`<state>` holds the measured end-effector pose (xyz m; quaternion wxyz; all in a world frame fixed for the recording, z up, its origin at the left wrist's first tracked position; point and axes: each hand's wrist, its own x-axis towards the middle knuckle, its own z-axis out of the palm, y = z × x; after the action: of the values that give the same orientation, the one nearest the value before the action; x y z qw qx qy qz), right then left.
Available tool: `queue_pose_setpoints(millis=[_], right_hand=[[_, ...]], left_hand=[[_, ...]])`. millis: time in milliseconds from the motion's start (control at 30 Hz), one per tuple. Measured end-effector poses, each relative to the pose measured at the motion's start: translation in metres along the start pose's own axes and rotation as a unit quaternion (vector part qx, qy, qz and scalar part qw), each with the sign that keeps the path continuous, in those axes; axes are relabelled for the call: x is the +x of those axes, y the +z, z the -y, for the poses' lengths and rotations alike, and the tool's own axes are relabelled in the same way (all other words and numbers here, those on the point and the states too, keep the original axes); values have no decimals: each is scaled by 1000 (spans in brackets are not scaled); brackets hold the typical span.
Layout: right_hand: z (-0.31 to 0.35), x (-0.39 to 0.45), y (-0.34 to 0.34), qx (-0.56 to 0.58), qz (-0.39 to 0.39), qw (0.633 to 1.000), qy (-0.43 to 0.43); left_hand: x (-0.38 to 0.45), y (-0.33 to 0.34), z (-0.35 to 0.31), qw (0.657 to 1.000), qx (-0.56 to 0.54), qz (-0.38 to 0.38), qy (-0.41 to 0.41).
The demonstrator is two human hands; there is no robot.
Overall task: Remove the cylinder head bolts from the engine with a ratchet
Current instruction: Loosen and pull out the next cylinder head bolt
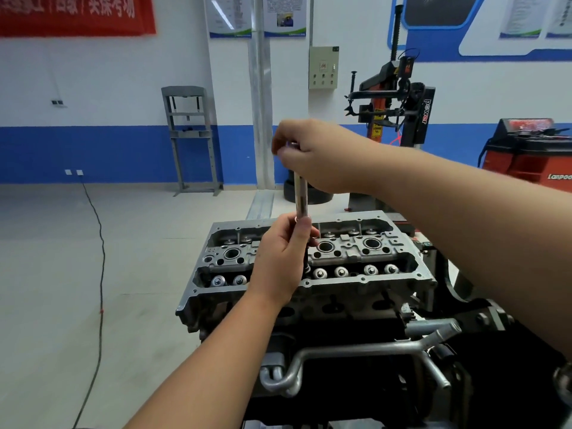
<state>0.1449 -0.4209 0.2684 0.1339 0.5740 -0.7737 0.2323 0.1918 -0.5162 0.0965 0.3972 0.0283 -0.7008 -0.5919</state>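
Observation:
A grey cylinder head (402,274) sits on top of the engine, its valve springs and plug wells exposed. A long chrome extension bar (301,196) stands upright over the middle of the head. My left hand (280,261) grips the bar's lower part, just above the head. My right hand (312,156) grips its top end, where the ratchet head is hidden inside my fingers. The socket and the bolt under the bar are hidden behind my left hand.
Metal coolant pipes (356,351) run along the engine's near side. A black cable (100,274) trails over the floor on the left. A grey shop press (192,137), a tyre changer (399,97) and a red wheel balancer (529,150) stand by the far wall.

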Motion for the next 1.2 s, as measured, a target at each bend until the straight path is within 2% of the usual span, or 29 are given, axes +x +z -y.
queue_pose_setpoints(millis=[100,233,367,433,500,567,700,833,900,1000,1067,1133,1200], right_hand=[[-5,-5,15,180,-57,980,56],[-5,-11,46,463,-94,880,59],[-5,-4,55,608,-116,777,116],[-7,-1,53,633,-97,758,123],[-11,0,50,640,-62,756,122],[-11,-1,49,637,-60,758,131],[-5,-1,44,575,-165,784,167],[1,-1,51,547,-228,792,143],[0,1,53,570,-203,786,127],[-5,5,45,620,-63,775,104],[-7,6,44,608,-34,787,105],[-3,5,49,557,-85,815,137],[1,2,58,525,-169,816,171]], left_hand=[[3,-1,1,999,-27,-36,-21],[5,1,4,999,-24,-38,-23],[3,1,0,999,-18,16,-35],[1,0,-2,999,-8,32,-37],[0,0,-3,999,-5,27,-31],[1,1,-3,999,-2,16,-32],[4,1,-2,999,-24,-10,-37],[5,2,-3,999,-17,-20,-38],[4,1,-3,998,-42,-3,-47],[2,-2,-2,996,-53,37,-55],[2,-2,-3,998,-34,35,-50],[2,0,-3,999,-23,15,-47],[3,1,-3,999,-28,-4,-43]])
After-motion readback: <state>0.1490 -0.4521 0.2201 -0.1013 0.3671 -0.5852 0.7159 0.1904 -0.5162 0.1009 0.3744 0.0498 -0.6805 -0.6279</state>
